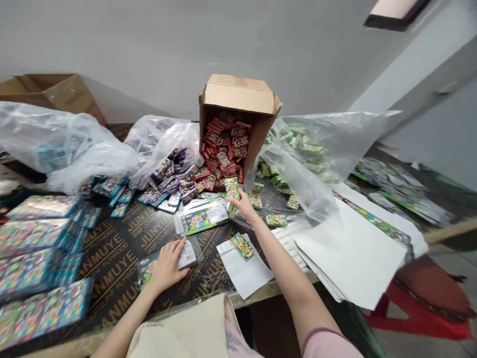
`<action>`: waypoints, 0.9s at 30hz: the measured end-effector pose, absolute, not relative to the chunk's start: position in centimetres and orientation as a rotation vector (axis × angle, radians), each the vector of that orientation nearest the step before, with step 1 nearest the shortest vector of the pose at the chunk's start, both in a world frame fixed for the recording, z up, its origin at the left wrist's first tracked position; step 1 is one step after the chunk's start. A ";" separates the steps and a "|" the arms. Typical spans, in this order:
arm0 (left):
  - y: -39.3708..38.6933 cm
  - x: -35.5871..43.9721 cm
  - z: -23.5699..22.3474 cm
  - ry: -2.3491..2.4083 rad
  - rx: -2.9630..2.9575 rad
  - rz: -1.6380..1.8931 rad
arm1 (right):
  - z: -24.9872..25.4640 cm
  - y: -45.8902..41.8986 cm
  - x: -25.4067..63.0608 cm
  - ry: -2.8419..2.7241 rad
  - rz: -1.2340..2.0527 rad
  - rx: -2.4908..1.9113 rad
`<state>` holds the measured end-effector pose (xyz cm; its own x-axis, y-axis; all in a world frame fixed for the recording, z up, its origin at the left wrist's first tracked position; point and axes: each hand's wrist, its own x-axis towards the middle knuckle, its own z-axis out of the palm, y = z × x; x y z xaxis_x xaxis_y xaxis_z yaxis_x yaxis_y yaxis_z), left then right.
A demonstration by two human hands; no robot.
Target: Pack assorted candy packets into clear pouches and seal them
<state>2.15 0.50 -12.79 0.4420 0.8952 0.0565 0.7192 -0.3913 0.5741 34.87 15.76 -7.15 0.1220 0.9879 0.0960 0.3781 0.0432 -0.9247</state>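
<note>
Nearest my view, a pale cloth bag [194,325] sits at the table edge, cut off by the bottom of the frame. Going from the left, I see flat stacks of colourful packs [40,263] piled at the table's left side, their prints too blurred to read. My left hand [167,266] lies palm down with fingers spread and flattened on a clear sleeve [169,261], pinning it to the dark printed table [115,258]; most of the sleeve is hidden under the hand. Just right of it, a white card [246,271] carries one small green packet [242,245]. My right hand [244,204] reaches farther out, fingers pinched on a green card packet [231,189], which stands above the fingertips, just in front of the tipped cardboard box [238,102] spilling red packets [223,144]. A printed backing card [203,219] lies just left of that hand. Farther right, a clear plastic bag [313,149] veils more green packets, hard to make out, and white sheets [354,253] overhang the table edge.
</note>
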 end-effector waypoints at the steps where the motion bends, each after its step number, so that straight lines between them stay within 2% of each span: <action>1: 0.5 2.1 -12.7 1.356 2.224 0.493 | -7.6 15.7 33.3 -1.500 0.785 -1.493; 5: 0.6 2.0 -12.0 1.360 2.158 0.529 | -7.7 14.2 28.2 -1.722 0.500 -1.479; 7: 0.7 2.4 -10.9 1.379 1.966 0.689 | -7.0 12.2 25.9 -1.840 0.361 -1.394; 11: 1.5 3.5 -7.5 1.180 1.061 1.094 | -5.6 6.7 22.3 -2.148 0.101 -1.196; 15: 1.6 3.1 -5.0 0.921 0.545 1.044 | -5.1 2.9 20.6 -2.377 0.120 -0.994; 23: -0.4 1.8 -5.9 0.858 0.703 0.829 | -4.5 0.8 20.5 -2.309 0.625 -0.931; 27: 0.2 0.8 -8.1 1.148 1.177 0.851 | -5.2 0.3 21.3 -2.202 0.545 -1.110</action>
<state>0.77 0.17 -8.07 0.2393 0.9452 -0.2222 0.0616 0.2136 0.9750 21.26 0.33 -5.16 -0.4649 0.8209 0.3317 0.5713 0.5643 -0.5959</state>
